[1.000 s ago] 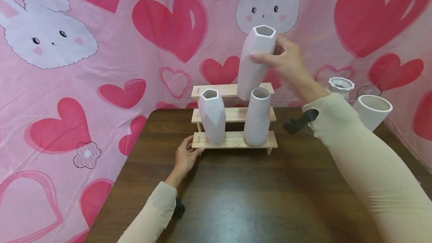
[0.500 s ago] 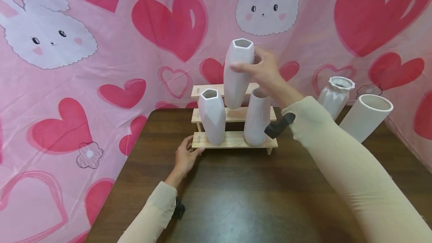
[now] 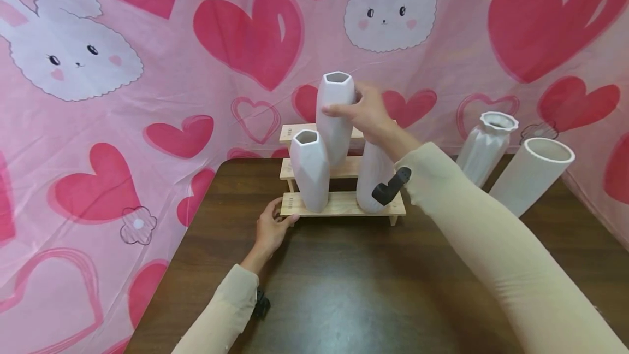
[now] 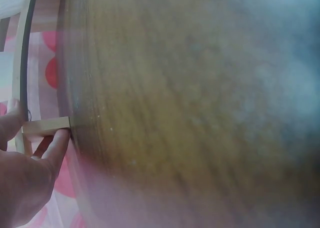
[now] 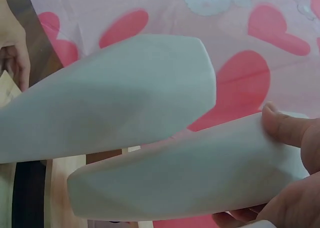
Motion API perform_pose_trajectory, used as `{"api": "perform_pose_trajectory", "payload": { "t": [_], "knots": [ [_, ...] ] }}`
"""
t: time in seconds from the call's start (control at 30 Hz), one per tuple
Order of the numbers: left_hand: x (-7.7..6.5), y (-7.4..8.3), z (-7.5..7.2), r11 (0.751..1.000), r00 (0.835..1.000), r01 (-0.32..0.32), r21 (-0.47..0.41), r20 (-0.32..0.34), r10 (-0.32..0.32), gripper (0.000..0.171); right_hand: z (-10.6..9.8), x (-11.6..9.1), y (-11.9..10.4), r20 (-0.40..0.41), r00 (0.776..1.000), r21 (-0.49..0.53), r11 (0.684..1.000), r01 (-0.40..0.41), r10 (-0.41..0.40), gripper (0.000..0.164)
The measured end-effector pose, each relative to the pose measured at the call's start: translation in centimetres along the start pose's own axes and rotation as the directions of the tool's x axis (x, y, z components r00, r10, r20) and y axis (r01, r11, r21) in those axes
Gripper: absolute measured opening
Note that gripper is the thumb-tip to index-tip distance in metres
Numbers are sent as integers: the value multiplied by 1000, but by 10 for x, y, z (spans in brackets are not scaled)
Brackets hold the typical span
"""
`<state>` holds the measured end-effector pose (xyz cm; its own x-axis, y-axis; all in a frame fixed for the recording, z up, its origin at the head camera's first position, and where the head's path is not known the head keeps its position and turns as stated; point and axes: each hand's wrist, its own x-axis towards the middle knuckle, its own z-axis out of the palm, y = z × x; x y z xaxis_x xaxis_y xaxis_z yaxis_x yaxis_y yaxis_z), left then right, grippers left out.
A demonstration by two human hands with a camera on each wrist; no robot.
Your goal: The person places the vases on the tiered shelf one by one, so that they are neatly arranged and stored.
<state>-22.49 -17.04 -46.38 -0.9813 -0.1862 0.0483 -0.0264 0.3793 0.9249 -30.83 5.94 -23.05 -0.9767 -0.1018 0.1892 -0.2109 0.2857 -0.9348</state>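
Note:
My right hand (image 3: 366, 111) grips a white faceted vase (image 3: 336, 119) near its top, thumb across the front. The vase stands nearly upright over the middle step of a wooden three-tier stand (image 3: 344, 201); its base is partly hidden in the head view. In the right wrist view, the held vase (image 5: 185, 173) lies beside another faceted vase (image 5: 115, 98), which stands on the front step at left. A textured vase (image 3: 371, 163) on that step's right is partly covered by my right wrist. My left hand (image 3: 270, 228) pinches the front step's left end, a leg (image 4: 47, 124) between its fingers.
To the right, a white vase with a scalloped rim (image 3: 486, 143) and a wide cylindrical vase (image 3: 533, 173) stand on the dark wooden table (image 3: 334, 288). A pink heart-print cloth (image 3: 187, 70) hangs behind. A black wrist camera (image 3: 391, 186) sits at the right cuff.
My right hand has carried the faceted vase leftward and down, from above the stand's right side to the middle step behind the front left vase. The left hand has stayed put.

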Motion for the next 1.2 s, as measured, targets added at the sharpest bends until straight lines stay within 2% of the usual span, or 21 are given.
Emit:
{"api": "perform_pose_trajectory", "payload": {
  "t": [0.5,0.7,1.2],
  "knots": [
    [1,0,3,1000,1000,4,14,-10,-4,60,9,6,-1,67,997,-89,995,-39,45,62],
    [0,3,3,1000,1000,10,14,-9,-10,61,10,7,-1,69,995,-140,988,-68,78,64],
    [2,3,4,1000,1000,6,7,-13,-6,61,11,15,1,100,993,-146,988,-55,70,71]
  ]
}}
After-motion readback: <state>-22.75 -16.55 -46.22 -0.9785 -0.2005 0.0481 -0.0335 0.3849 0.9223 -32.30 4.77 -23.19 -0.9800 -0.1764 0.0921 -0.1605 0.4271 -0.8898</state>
